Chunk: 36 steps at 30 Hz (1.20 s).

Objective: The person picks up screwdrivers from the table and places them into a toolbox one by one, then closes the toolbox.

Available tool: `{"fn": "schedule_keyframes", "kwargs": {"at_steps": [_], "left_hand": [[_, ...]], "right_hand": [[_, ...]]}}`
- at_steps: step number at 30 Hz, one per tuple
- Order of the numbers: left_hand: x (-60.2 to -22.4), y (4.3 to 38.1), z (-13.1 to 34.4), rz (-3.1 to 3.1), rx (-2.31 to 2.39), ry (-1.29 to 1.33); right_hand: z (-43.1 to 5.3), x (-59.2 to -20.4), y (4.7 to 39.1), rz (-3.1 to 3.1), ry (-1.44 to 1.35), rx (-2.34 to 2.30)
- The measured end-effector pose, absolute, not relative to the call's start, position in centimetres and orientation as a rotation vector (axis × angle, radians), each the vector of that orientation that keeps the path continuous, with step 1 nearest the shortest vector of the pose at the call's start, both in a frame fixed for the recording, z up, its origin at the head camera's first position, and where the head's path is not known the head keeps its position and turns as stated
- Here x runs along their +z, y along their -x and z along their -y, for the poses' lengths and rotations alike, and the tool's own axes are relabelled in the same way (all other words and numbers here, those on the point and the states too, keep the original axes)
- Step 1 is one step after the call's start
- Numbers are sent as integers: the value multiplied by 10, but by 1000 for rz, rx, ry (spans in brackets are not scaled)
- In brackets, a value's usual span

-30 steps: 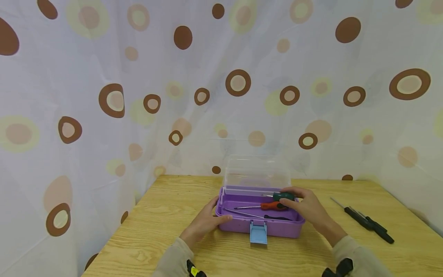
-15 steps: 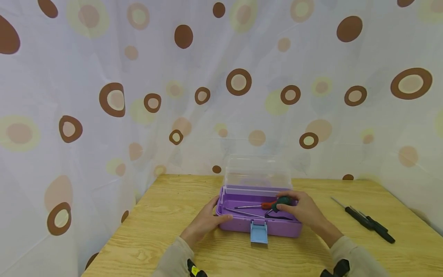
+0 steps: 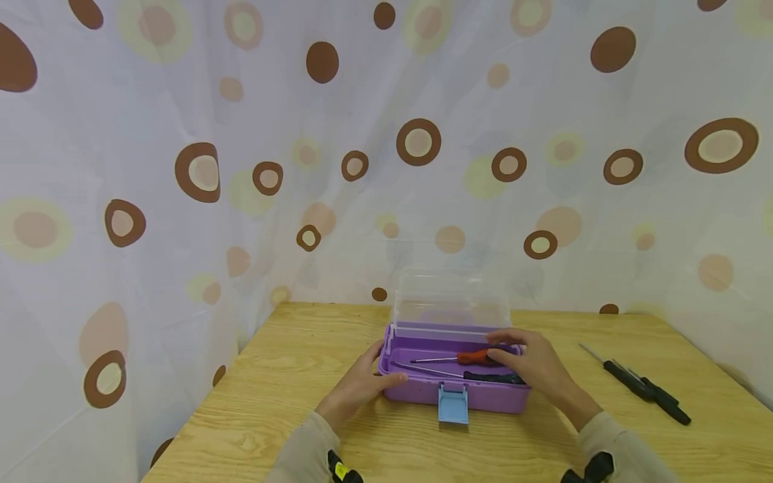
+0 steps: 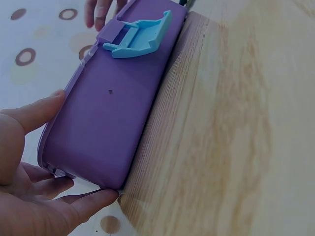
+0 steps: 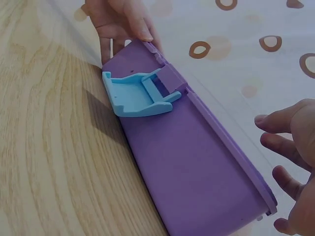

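A purple toolbox (image 3: 410,390) stands on the wooden table with its clear lid (image 3: 449,295) raised and its light-blue latch (image 3: 453,406) hanging open. My left hand (image 3: 357,390) grips the box's left end, thumb on the front rim and fingers along the side. Over the right end hovers my right hand (image 3: 537,365); the right wrist view shows its bent fingers (image 5: 283,120) apart and holding nothing. Inside lie a red-handled screwdriver (image 3: 474,357) and, along the front wall, a dark-handled screwdriver (image 3: 483,378). The green-handled one seems to lie beside the dark handle, hard to make out.
To the right of the box, several black-handled tools (image 3: 646,389), apparently screwdrivers, lie together on the table (image 3: 266,389). A dotted curtain (image 3: 362,100) closes off the back and both sides.
My right hand lowered the green-handled screwdriver into the box toward the front wall, let go, and rose slightly. The left hand has kept its hold on the box.
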State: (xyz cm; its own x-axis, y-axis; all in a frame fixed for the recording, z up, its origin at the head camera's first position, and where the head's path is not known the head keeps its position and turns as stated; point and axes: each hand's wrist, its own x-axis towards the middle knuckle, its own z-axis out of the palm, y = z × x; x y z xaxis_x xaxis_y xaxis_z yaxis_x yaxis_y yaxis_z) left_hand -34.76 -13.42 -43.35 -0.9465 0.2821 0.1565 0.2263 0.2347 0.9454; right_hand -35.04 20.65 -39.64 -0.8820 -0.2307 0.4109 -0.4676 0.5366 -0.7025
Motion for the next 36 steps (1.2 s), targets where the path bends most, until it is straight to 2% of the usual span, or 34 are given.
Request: {"fn": "schedule_keyframes", "kwargs": {"at_steps": [36], "left_hand": [[-435, 348, 133, -2455, 1836, -514]], "right_hand": [[-224, -381, 346, 2496, -494, 1314]]}}
